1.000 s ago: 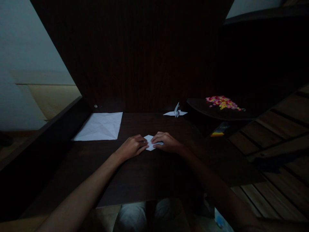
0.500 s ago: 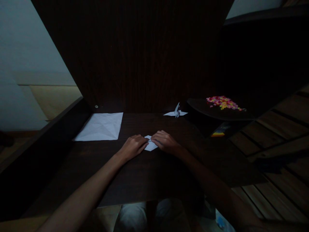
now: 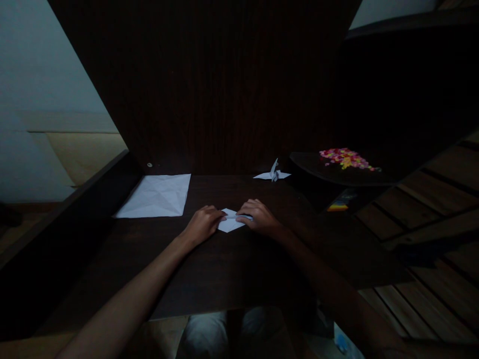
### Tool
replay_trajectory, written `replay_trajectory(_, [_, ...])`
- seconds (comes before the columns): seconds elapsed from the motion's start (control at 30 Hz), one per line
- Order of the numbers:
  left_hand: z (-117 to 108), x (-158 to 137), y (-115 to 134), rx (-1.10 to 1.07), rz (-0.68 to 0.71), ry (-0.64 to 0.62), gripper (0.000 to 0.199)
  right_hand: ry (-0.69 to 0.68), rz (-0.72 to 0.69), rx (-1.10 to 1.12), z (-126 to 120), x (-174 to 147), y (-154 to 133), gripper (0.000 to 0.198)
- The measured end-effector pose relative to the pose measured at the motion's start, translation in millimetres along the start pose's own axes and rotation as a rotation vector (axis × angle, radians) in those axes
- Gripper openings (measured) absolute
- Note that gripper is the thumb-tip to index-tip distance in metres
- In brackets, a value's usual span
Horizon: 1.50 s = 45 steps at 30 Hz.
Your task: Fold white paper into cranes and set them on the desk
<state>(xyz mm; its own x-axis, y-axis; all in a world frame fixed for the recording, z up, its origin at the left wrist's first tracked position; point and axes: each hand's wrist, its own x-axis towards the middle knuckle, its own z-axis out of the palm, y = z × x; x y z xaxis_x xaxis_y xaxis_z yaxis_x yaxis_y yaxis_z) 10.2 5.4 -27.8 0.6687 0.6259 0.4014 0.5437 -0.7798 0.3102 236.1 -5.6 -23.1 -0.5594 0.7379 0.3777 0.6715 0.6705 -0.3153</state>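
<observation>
A small piece of folded white paper (image 3: 229, 225) lies on the dark table between my two hands. My left hand (image 3: 205, 223) grips its left end, fingers bent and pressed together. At the right end, my right hand (image 3: 258, 217) has thumb and fingers closed on the paper, with a raised folded edge showing beside the thumb. Behind my right hand stands a white origami crane (image 3: 274, 175), its neck or tail pointing up. To the left of my left hand, a larger creased white sheet (image 3: 157, 197) lies flat.
On the right, a dark curved shelf (image 3: 307, 167) bears a pile of small pink, red and yellow pieces (image 3: 348, 158). Beneath it sits an item with a yellow-orange edge (image 3: 338, 207). A raised dark board (image 3: 71, 219) borders the table's left side; a tall panel (image 3: 224, 89) stands behind.
My hands have moved slightly apart along the folded paper, the left one to the left. More of the paper shows between them. The crane and large sheet have stayed in place.
</observation>
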Motion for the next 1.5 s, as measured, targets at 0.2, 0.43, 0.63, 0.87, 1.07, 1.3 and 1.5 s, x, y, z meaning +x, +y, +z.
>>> replay_trajectory(0.2, [-0.8,-0.5,3.0,0.037,-0.009,0.001,0.020,0.022,0.019,-0.012,4.2,0.0,0.9,0.010])
replay_trajectory(0.43, [-1.1,0.6,10.3,0.057,0.051,-0.006,0.025,0.041,-0.055,-0.017,7.0,1.4,-4.3,0.017])
replay_trajectory(0.63, [-2.3,0.5,2.5,0.043,0.010,0.029,0.021,0.011,-0.027,-0.007,1.9,0.8,-1.1,0.019])
replay_trajectory(0.87, [-5.5,0.4,0.0,0.041,0.005,0.063,0.018,0.049,0.032,0.084,-3.7,1.5,2.9,0.012])
replay_trajectory(1.07, [-4.2,0.5,-0.5,0.044,0.002,0.064,0.017,0.057,0.033,0.106,-0.7,1.3,3.6,0.010])
replay_trajectory(1.3, [-6.3,0.4,-4.7,0.044,0.016,0.153,0.016,0.035,0.000,-0.034,-4.6,0.1,6.6,0.013])
replay_trajectory(1.5, [-6.7,0.1,-6.1,0.029,0.028,0.160,0.016,0.060,-0.003,-0.046,-7.2,-0.8,10.7,0.011])
